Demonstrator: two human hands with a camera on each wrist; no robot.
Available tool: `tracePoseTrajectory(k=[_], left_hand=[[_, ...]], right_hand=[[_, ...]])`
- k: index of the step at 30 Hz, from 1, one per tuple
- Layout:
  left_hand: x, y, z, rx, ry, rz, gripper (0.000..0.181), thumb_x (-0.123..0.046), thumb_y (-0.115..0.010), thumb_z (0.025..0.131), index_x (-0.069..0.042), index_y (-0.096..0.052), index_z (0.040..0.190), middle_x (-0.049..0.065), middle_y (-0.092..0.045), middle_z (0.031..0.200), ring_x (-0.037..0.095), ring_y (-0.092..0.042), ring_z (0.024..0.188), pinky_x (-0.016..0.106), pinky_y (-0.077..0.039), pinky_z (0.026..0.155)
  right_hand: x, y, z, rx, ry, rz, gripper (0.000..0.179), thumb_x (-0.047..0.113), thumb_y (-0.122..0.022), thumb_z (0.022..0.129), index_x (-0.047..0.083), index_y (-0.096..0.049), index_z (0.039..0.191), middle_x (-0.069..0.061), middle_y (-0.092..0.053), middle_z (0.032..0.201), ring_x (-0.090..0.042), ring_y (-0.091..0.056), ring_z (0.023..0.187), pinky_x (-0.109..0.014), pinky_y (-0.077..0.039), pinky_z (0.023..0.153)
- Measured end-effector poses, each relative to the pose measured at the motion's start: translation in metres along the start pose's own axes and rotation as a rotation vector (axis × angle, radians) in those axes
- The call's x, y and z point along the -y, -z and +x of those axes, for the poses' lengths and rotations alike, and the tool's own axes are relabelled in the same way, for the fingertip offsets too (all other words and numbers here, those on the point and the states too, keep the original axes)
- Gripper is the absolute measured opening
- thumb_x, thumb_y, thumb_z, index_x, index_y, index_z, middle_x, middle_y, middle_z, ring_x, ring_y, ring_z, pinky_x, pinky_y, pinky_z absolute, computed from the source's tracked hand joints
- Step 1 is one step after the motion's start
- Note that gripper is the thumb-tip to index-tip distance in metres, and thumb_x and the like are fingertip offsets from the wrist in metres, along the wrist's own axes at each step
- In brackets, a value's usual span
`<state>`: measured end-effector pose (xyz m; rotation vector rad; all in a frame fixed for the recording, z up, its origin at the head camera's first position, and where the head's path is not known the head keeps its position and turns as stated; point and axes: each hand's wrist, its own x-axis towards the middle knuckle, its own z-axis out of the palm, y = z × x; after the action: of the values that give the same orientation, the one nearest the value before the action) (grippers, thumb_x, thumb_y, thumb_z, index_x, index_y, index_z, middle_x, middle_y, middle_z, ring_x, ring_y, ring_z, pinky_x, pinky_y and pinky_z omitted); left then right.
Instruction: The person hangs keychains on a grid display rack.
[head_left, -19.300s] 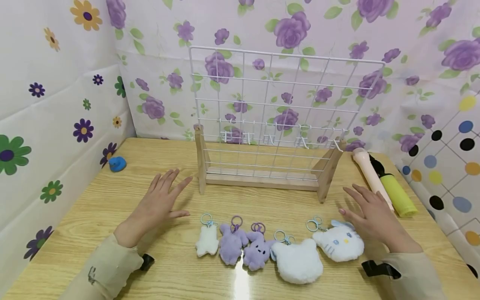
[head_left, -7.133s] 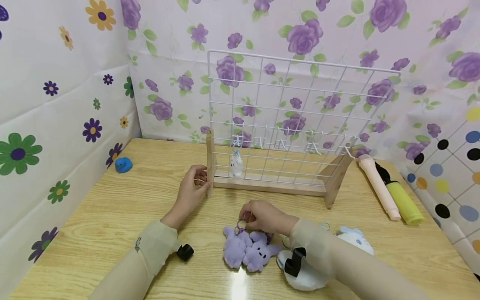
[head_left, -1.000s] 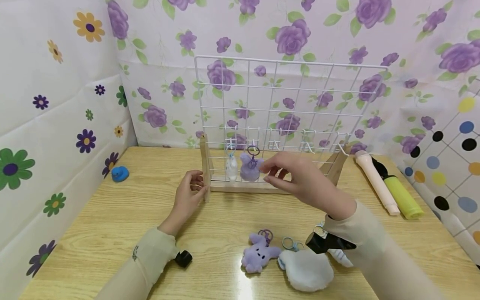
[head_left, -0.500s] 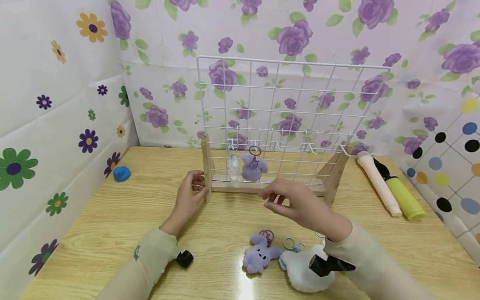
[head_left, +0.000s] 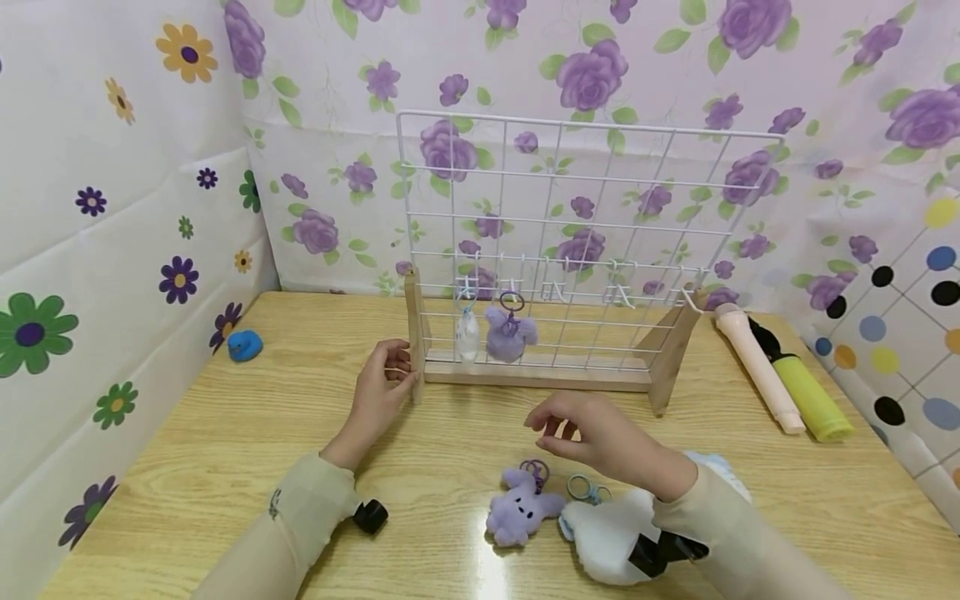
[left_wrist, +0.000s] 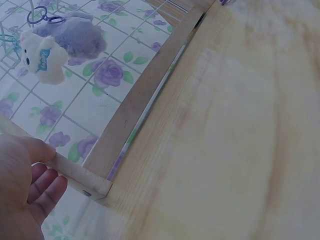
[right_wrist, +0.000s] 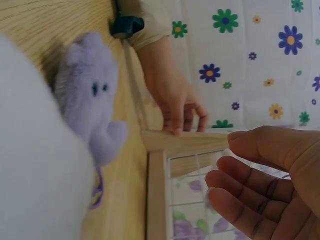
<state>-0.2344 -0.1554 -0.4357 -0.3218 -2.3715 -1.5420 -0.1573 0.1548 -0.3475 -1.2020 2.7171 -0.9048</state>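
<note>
In the head view my left hand grips the left wooden post of a white wire display rack, thumb on one side and fingers on the other. Over the table, my right hand hovers with loosely bent fingers and holds nothing. Below it lies a purple bunny plush keychain, its ring pointing toward the rack. Beside that is a large white plush keychain, partly covered by my right wrist. From the rack's hooks hang a small white plush keychain and another purple plush keychain.
Further hooks line the rack to the right. Another white plush is mostly hidden behind my right forearm. A pink tube and a yellow bottle lie at the right. A blue toy duck sits at the left.
My right hand has drawn back from the hung purple plush, down toward the bunny keychain on the table. Earlier, both hung keychains lay on the table. My left hand keeps its place on the post.
</note>
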Motion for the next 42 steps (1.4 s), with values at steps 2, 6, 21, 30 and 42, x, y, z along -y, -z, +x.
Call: tracePoseTrajectory(k=[2,6,21,30,42], left_hand=[[0.0,0.0,0.0,0.001,0.001,0.0,0.045,0.005,-0.067,0.085,0.001,-0.047,0.125,0.019,-0.057,0.109,0.028,-0.058,0.096,0.018,-0.05,0.077],[0.0,0.0,-0.001,0.001,0.005,-0.005,0.044,0.005,-0.067,0.085,0.001,-0.047,0.125,0.019,-0.057,0.109,0.028,-0.059,0.096,0.019,-0.049,0.077],[0.001,0.0,0.0,0.004,0.006,-0.016,0.044,0.006,-0.066,0.085,0.001,-0.047,0.125,0.019,-0.057,0.109,0.029,-0.059,0.096,0.016,-0.048,0.076],[0.0,0.001,0.0,0.001,-0.001,-0.013,0.043,0.005,-0.066,0.086,0.002,-0.047,0.124,0.019,-0.058,0.108,0.029,-0.059,0.095,0.017,-0.049,0.076],[0.002,0.0,0.001,0.005,0.007,-0.027,0.044,0.006,-0.066,0.085,0.001,-0.048,0.124,0.019,-0.058,0.108,0.029,-0.059,0.094,0.017,-0.049,0.075]], right_hand=[[-0.004,-0.003,-0.001,0.021,-0.007,0.007,0.017,0.011,-0.067,0.09,0.01,-0.066,0.107,-0.001,-0.069,0.096,-0.006,-0.063,0.083,-0.02,-0.054,0.068],[-0.013,-0.01,-0.004,0.07,-0.022,0.041,0.017,0.008,-0.066,0.089,0.007,-0.066,0.106,-0.006,-0.068,0.096,-0.007,-0.062,0.083,-0.019,-0.053,0.066],[-0.041,-0.031,-0.006,0.212,-0.121,0.046,0.018,0.006,-0.068,0.086,0.007,-0.067,0.104,-0.003,-0.066,0.095,-0.007,-0.06,0.081,-0.018,-0.052,0.068],[-0.043,-0.036,-0.002,0.258,-0.159,0.013,0.019,0.005,-0.069,0.084,0.008,-0.067,0.103,-0.002,-0.064,0.093,-0.008,-0.06,0.079,-0.018,-0.051,0.068],[-0.042,-0.041,0.002,0.278,-0.158,-0.035,0.02,0.006,-0.073,0.082,0.008,-0.067,0.101,-0.001,-0.058,0.086,-0.005,-0.051,0.071,-0.016,-0.045,0.063]])
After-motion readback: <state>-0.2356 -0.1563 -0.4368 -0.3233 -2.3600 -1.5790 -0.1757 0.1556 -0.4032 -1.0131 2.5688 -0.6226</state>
